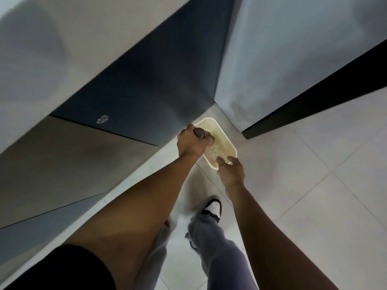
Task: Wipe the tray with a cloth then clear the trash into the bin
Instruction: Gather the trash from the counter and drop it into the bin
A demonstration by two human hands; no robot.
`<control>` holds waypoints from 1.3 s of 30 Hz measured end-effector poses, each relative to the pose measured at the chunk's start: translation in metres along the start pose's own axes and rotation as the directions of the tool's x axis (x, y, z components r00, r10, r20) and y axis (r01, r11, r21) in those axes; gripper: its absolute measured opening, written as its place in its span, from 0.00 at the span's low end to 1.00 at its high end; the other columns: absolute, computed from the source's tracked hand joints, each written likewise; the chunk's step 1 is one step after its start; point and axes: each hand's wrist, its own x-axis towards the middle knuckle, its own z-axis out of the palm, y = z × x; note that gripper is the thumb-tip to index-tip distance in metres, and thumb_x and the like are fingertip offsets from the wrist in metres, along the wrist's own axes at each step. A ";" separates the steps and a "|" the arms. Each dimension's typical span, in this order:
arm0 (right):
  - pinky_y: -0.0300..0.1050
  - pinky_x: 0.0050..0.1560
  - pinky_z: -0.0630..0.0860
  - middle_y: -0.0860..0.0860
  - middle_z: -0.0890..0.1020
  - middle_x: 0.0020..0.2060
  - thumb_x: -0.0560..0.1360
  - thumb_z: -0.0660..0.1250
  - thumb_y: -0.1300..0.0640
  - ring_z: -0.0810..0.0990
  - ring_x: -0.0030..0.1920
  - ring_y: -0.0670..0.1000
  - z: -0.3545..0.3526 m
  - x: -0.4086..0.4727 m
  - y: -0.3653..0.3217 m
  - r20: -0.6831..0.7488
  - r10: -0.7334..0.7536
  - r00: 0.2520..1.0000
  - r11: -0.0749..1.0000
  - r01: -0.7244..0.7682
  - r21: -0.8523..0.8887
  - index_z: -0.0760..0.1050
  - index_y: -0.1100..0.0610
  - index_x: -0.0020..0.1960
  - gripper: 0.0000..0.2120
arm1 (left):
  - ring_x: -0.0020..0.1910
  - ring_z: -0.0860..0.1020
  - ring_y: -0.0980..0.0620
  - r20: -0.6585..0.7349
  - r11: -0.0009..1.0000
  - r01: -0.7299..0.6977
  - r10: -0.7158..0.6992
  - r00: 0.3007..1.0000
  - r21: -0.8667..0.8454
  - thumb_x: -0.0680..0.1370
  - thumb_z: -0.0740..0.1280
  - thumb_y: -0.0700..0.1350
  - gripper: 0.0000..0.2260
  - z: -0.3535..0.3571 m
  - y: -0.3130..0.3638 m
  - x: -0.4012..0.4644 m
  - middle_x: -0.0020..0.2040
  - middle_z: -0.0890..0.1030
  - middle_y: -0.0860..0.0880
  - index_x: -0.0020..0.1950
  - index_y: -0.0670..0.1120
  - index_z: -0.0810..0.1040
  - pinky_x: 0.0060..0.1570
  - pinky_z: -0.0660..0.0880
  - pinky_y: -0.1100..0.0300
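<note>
Both hands, left (191, 141) and right (230, 171), over cream bin (227, 143) on tiled floor (314, 195)

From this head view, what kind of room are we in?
Probably a kitchen or pantry corner. Dark glossy cabinet fronts run along the left, pale square floor tiles cover the ground, and a cream rectangular plastic bin sits on the floor where both hands drop clear plastic trash.

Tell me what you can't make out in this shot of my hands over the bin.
- Head view: what the left hand grips is blurred; a brownish piece and something clear show, no more.
- Contents of the bin are smeared, partly hidden by both hands.
- Whether the right hand holds the clear material at its fingertips is unclear.
- Tray and cloth are not in view.
- The left foot is hidden by the left arm.
</note>
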 end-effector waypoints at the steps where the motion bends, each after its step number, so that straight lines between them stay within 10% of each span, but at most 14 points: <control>1: 0.55 0.62 0.76 0.54 0.81 0.58 0.73 0.68 0.43 0.81 0.56 0.58 0.002 0.008 0.004 0.011 -0.003 1.000 1.000 0.003 -0.015 0.73 0.52 0.67 0.26 | 0.56 0.79 0.44 0.004 1.000 0.004 -0.004 1.000 0.005 0.67 0.77 0.55 0.23 0.009 -0.003 0.009 0.53 0.82 0.46 0.55 0.45 0.76 0.56 0.78 0.49; 17: 0.53 0.56 0.80 0.53 0.82 0.54 0.74 0.67 0.48 0.82 0.52 0.54 0.014 0.049 0.012 0.047 -0.003 0.999 1.000 0.004 -0.027 0.77 0.48 0.61 0.17 | 0.55 0.80 0.50 0.077 1.000 -0.009 0.007 0.997 0.025 0.75 0.70 0.54 0.12 0.057 -0.041 0.041 0.49 0.85 0.51 0.55 0.51 0.83 0.55 0.74 0.61; 26: 0.35 0.37 0.67 0.49 0.80 0.33 0.80 0.60 0.56 0.77 0.37 0.50 0.022 -0.057 -0.087 0.070 -0.438 0.896 0.875 0.443 -0.194 0.79 0.57 0.42 0.12 | 0.41 0.80 0.60 -0.002 0.973 -0.188 0.189 0.982 -0.136 0.78 0.65 0.47 0.07 -0.055 0.012 -0.026 0.43 0.85 0.57 0.43 0.54 0.82 0.47 0.76 0.65; 31: 0.25 0.35 0.70 0.40 0.79 0.32 0.80 0.60 0.52 0.78 0.35 0.41 0.013 -0.165 -0.168 0.104 -0.675 0.730 0.722 0.683 -0.109 0.77 0.49 0.44 0.10 | 0.36 0.80 0.56 -0.187 0.931 -0.286 0.246 0.951 -0.228 0.83 0.62 0.49 0.12 -0.173 0.059 -0.089 0.37 0.83 0.52 0.45 0.48 0.81 0.40 0.76 0.62; 39: 0.41 0.37 0.77 0.44 0.81 0.34 0.77 0.66 0.57 0.80 0.36 0.45 0.000 -0.348 -0.255 0.253 -0.941 0.224 0.267 0.952 0.149 0.79 0.53 0.43 0.05 | 0.37 0.80 0.55 -0.473 0.874 -0.442 0.308 0.826 -0.202 0.83 0.61 0.47 0.12 -0.366 0.087 -0.224 0.37 0.82 0.53 0.43 0.47 0.80 0.40 0.74 0.61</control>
